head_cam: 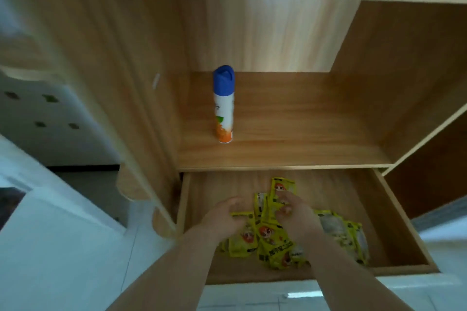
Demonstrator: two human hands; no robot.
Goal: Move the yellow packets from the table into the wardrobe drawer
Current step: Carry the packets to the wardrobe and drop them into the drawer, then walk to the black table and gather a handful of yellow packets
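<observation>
Wardrobe drawer (pixel 394 214) pulled open in the lower centre of the frame, light wood, seen from above. Yellow packets (pixel 274 242) lie in a loose overlapping heap on the drawer floor, centre to right side, some with an orange cartoon face printed on them; one packet sits further back toward the upper part of the heap, partly tilted. Both forearms come in from the bottom edge. Left hand (pixel 223 217) over the left side of the heap, fingers curled and spread, palm down, touching or just above a packet, cannot tell if it grips anything. Right hand (pixel 294 212) over the middle of the heap, fingers bent near the rear packet, looks loose, grasp not clear because of blur. Above the drawer, wardrobe shelf (pixel 303 134) fills the centre of the frame. Spray can (pixel 223 106) with blue cap, white body and orange print stands upright on the left part of the shelf, well apart from the packets. Wardrobe side panel runs down the left of the frame; pale tiled floor (pixel 63 247) lower left and along the bottom
</observation>
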